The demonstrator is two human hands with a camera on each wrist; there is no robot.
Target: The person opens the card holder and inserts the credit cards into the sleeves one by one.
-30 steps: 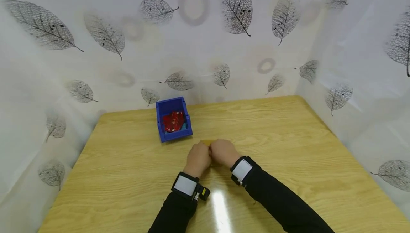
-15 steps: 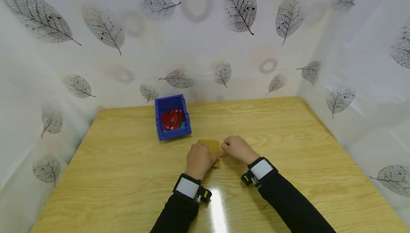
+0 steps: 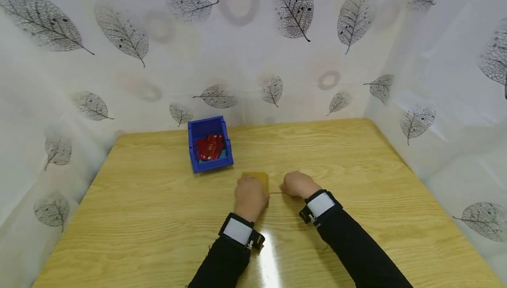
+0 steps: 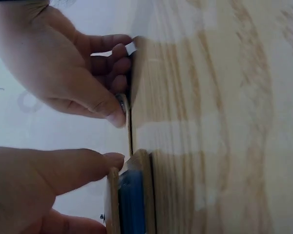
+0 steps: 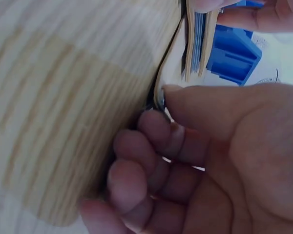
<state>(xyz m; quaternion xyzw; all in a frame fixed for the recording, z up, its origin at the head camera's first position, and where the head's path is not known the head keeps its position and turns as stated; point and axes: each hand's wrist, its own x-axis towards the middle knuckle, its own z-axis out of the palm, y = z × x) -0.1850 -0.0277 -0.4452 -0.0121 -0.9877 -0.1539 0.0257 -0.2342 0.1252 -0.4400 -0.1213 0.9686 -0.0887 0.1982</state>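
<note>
A tan card holder (image 3: 258,176) lies on the table, partly hidden under my left hand (image 3: 250,197). In the left wrist view its two covers stand a little apart, with a blue filling (image 4: 132,200) between them. My left thumb and fingers hold the near cover. A thin tan strap (image 3: 276,193) runs out from the holder to the right. My right hand (image 3: 299,185) pinches the strap's end between thumb and forefinger, close to the tabletop. In the right wrist view a shiny snap-like bit shows at that pinch, mostly covered by the thumb.
Behind and left of the hands stands a blue bin (image 3: 191,147) with red cards (image 3: 211,147) and some light-blue pieces in it. The wooden table (image 3: 138,208) meets a leaf-patterned white curtain (image 3: 245,63) at the back and sides.
Both hands were together over the card holder. My right hand has moved right, and the strap now stretches between the hands. The left hand stays on the holder.
</note>
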